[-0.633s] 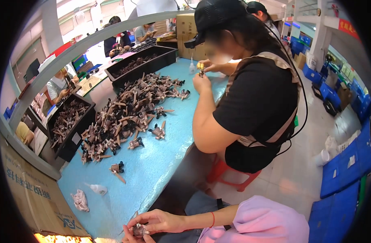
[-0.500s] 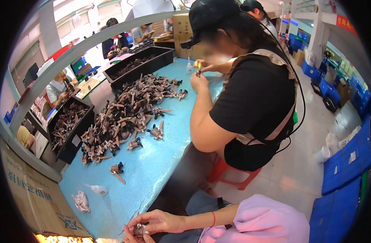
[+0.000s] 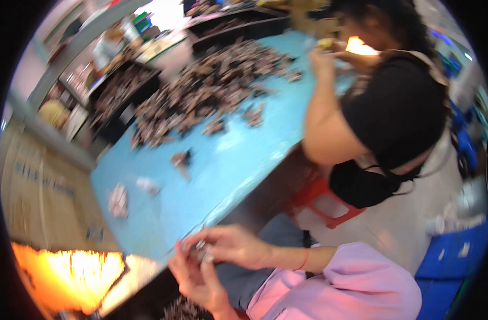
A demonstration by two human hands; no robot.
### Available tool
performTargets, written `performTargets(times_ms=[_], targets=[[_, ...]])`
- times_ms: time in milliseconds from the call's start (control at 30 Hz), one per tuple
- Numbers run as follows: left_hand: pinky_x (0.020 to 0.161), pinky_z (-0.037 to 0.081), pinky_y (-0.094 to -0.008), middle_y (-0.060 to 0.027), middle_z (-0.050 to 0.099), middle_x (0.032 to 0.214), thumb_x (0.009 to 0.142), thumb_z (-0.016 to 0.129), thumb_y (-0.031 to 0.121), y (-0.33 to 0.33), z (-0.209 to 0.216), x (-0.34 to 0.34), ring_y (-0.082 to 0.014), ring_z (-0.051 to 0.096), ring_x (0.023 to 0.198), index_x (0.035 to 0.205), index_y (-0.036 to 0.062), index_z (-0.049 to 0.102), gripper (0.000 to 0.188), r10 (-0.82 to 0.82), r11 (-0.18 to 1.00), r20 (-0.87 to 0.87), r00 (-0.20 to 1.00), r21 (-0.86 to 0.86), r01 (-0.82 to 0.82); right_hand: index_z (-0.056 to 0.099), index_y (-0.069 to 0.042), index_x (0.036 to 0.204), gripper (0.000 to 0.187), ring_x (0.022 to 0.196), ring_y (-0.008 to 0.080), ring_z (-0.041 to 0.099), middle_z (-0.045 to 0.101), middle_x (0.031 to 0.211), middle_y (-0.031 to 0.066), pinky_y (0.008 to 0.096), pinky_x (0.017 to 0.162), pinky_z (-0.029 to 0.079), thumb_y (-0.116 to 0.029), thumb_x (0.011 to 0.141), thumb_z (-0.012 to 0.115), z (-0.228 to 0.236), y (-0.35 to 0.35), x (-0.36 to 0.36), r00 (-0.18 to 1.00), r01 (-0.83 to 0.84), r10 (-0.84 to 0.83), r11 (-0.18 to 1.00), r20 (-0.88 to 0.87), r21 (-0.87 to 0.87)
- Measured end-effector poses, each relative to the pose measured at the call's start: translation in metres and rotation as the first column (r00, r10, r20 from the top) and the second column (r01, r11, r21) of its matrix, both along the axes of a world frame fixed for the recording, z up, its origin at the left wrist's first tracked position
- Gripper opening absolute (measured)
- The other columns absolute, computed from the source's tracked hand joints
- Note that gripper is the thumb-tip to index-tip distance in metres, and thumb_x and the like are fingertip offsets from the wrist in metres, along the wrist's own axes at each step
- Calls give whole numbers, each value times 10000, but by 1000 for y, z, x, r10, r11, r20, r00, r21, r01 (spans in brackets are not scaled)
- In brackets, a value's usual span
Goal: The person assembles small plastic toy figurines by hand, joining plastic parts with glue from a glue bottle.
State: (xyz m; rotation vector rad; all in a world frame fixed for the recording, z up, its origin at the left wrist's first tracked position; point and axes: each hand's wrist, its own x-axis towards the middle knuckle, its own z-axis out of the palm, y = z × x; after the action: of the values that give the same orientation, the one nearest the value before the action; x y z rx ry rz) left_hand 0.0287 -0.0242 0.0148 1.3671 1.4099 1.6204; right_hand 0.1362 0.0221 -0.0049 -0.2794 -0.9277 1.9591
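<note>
At the lower middle, beside the table's near edge, my right hand (image 3: 234,246) and my left hand (image 3: 200,285) meet. Between their fingertips they grip a small toy figure (image 3: 197,249), dark brown with a pale patch, mostly covered by the fingers. A red string circles my right wrist. On the blue tabletop (image 3: 228,176) lies a single brown and black figure (image 3: 181,161), apart from a large heap of similar figures (image 3: 201,96). A white squeeze bottle (image 3: 148,185) and a crumpled pale cloth (image 3: 118,200) lie nearer to me. Motion blurs the view.
Black bins (image 3: 121,101) of figures stand along the far side, behind a grey metal bar. A cardboard sheet (image 3: 46,186) borders the left, above a glaring light (image 3: 73,277). A co-worker in black (image 3: 404,112) sits at the right on a red stool (image 3: 329,200).
The view has swung, so the table and co-worker sit higher and further right. My hands are raised further into view, still on the figure. More of my left hand shows.
</note>
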Motion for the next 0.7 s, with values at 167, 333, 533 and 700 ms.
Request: performTargets(times_ms=[167,333,533,700], targets=[[830,395,-276,-85,443,1028,802,567,44,11,7,-9,-159,477,918,1245,-81,421,483,-53,993,-137,989,95,66,406,68,1234,376,1038,195,529,525,1146,144,317,895,435,-16,874,474,12,7,1,998,39,-38,999,-43,18],[819,399,-285,-80,422,1012,809,588,80,14,11,-12,-158,460,912,1266,-69,407,514,-91,987,-100,991,125,103,387,79,1249,419,1073,217,513,504,1173,176,341,935,410,-66,875,509,20,11,-1,997,64,-62,995,-36,71],[830,402,-298,-136,476,1008,701,579,-90,15,4,-9,-197,483,918,1232,-64,442,549,-45,993,-113,992,100,57,386,67,1254,410,1088,208,503,508,1182,161,346,951,390,-93,893,496,15,11,3,999,37,-37,999,-26,12],[779,391,-266,-107,457,947,720,575,-71,13,3,-4,-172,468,858,1239,-55,441,536,-20,997,-33,999,74,22,381,69,1257,410,1079,213,509,503,1189,170,343,953,388,-72,888,492,17,10,6,1000,7,-7,1000,1,-11]])
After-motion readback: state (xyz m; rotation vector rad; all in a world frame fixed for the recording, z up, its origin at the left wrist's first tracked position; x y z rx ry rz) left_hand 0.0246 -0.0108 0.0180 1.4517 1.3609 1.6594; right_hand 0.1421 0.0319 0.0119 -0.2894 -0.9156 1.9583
